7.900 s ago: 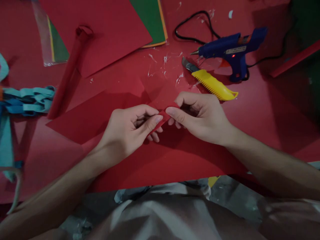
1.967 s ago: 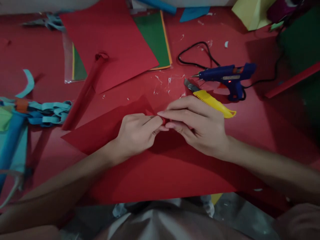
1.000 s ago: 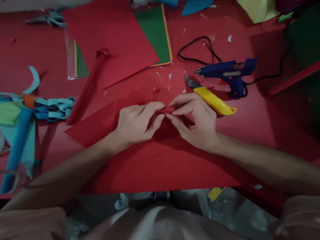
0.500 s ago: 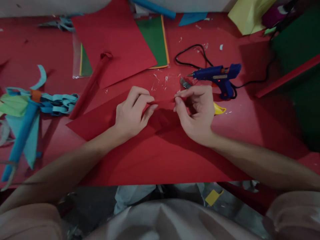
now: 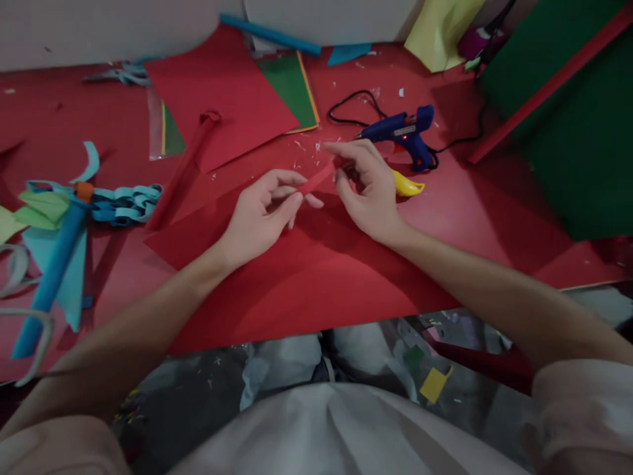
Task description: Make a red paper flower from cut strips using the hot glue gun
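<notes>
A narrow red paper strip [image 5: 319, 178] stretches between my two hands, slanting up to the right above a large red sheet [image 5: 297, 290]. Its lower end is pinched between thumb and fingers of my left hand [image 5: 270, 208]. My right hand [image 5: 368, 188] grips the upper end, with the index finger stretched out beyond it. Just behind the right hand lies a blue glue gun [image 5: 403, 132], its small red light lit. A yellow object [image 5: 409, 185], partly hidden by that hand, rests close by.
A rolled red paper tube [image 5: 182, 168] lies left, near a blue paper chain [image 5: 128, 203] and a blue tube [image 5: 49, 284]. Behind are a red sheet [image 5: 222, 99] over packaged coloured paper and scissors [image 5: 123, 74]. A green board [image 5: 583, 152] stands right. The glue gun's black cord [image 5: 459, 142] runs rightward.
The right end of the strip has been raised, so it now slants instead of lying level. The right index finger has straightened. The camera view has shifted and tilted.
</notes>
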Demonstrator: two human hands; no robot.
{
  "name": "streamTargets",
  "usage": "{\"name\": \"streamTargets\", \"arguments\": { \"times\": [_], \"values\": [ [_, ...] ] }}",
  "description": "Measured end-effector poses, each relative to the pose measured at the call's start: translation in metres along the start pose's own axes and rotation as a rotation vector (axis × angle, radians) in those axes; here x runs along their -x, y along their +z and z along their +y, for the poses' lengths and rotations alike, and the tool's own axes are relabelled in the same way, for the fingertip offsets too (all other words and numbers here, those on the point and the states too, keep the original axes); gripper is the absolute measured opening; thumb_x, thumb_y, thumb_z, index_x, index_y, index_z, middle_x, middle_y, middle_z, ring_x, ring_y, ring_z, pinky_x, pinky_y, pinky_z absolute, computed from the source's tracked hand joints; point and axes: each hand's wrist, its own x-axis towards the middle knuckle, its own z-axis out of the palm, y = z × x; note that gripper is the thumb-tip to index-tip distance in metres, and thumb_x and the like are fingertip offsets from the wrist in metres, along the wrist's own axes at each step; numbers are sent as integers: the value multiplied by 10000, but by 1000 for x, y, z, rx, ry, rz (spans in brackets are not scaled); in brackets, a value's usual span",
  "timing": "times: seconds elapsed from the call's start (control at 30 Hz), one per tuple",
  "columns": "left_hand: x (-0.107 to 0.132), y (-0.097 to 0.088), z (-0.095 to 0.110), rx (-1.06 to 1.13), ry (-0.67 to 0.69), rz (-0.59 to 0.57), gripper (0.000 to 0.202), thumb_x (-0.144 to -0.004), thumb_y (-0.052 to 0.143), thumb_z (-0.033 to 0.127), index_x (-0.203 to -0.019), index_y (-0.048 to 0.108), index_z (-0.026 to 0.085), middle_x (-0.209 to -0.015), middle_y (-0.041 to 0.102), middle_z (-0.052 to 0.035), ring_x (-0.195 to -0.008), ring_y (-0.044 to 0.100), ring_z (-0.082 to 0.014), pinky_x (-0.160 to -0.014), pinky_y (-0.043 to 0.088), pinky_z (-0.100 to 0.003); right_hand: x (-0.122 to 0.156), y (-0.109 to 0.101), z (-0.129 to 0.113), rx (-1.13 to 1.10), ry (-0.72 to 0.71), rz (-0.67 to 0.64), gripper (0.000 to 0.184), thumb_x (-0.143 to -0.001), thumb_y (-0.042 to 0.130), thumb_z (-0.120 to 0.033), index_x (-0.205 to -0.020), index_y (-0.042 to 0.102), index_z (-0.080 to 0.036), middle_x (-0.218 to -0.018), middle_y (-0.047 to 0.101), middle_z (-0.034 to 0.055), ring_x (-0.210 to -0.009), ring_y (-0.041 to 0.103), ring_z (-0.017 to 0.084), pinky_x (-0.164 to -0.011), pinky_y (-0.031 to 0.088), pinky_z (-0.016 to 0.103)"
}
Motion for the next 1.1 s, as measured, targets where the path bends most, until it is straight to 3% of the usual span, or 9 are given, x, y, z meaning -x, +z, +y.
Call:
{"name": "streamTargets", "arguments": {
  "times": [0.17, 0.27, 0.37, 0.43, 0.53, 0.63, 0.83, 1.0, 1.1],
  "values": [
    [3, -2, 20, 202, -221, -196, 359, -916, 794, 512, -884, 692, 169, -736, 758, -40, -464, 504, -71, -455, 390, -220, 0, -3, -7, 111, -75, -36, 303, -1101, 499, -307, -1251, 761, -335, -1234, 688, 98, -1071, 701, 210, -917, 612, 396],
    [6, -2, 24, 292, -249, -216, 376, -886, 819, 559, -874, 732, 193, -539, 599, 30, -431, 443, -79, -438, 323, -226, 4, -1, -12, 82, -84, -79, 258, -1086, 539, -301, -1210, 765, -314, -1092, 714, 72, -925, 694, 182, -848, 604, 368],
    [6, 0, 19, 293, -190, -70, 397, -905, 781, 613, -916, 780, 216, -446, 451, 74, -385, 340, -74, -430, 291, -238, 10, 3, -20, -118, 57, -183, 322, -1061, 602, -309, -1381, 617, -284, -861, 707, -22, -677, 646, 128, -692, 587, 305],
    [4, 0, 14, 223, -134, 59, 396, -943, 738, 615, -957, 804, 225, -430, 420, 82, -370, 314, -73, -428, 310, -241, 14, 5, -29, -234, 132, -253, 267, -1043, 646, -345, -1298, 632, -264, -806, 710, -43, -622, 642, 111, -652, 583, 273],
    [2, 1, 8, 42, -65, 199, 409, -991, 686, 587, -863, 806, 217, -443, 443, 66, -411, 436, -90, -499, 448, -241, 18, 2, -41, -259, 118, -375, 147, -1020, 687, -325, -1119, 733, -226, -939, 796, 13, -819, 763, 138, -804, 635, 282],
    [2, 1, 9, -126, -8, 243, 464, -1002, 664, 550, -704, 760, 207, -466, 468, 44, -539, 585, -127, -677, 584, -272, 17, -4, -48, -213, 92, -450, 205, -1001, 711, -280, -1195, 765, -238, -1102, 826, 26, -969, 797, 158, -906, 642, 292],
    [8, 0, 13, -357, 158, 189, 336, -1002, 659, 391, -735, 772, 221, -605, 643, 9, -604, 637, -143, -637, 560, -263, 8, -11, -47, -122, 13, -250, 121, -999, 737, -365, -968, 815, -277, -985, 804, 22, -916, 757, 169, -829, 631, 318],
    [8, -1, 8, -532, 441, 71, 280, -1018, 606, 245, -783, 757, 225, -775, 756, -24, -635, 667, -133, -612, 541, -251, 9, -7, -46, -147, 199, -161, 177, -1004, 717, -438, -994, 799, -282, -930, 760, 32, -780, 703, 170, -707, 626, 346],
    [10, 1, 7, -610, 479, 37, 263, -1014, 578, 232, -831, 767, 235, -839, 782, -38, -690, 707, -155, -643, 577, -269, 13, -3, -44, -187, 270, -132, 197, -989, 736, -436, -1047, 779, -252, -869, 729, 17, -714, 667, 150, -672, 612, 329]
  ]
}}
